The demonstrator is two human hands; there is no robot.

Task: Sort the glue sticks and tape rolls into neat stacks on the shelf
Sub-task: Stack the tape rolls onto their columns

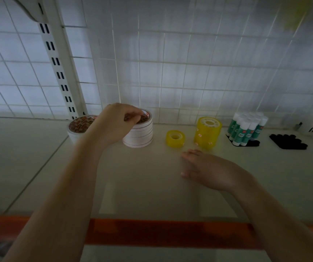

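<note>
Left hand (pixel 120 122) pinched on the top roll of the white stack (pixel 138 134) near the shelf's (pixel 151 186) back edge, right hand (pixel 206 170) loose and empty, nearer the lone yellow roll (pixel 175 138) lying flat just beyond its fingertips.

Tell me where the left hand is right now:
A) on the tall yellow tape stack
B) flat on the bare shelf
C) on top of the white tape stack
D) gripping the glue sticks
C: the left hand has its fingers curled over the top roll of the white tape stack, while the right hand hangs low over the shelf in front of the yellow rolls.
</note>
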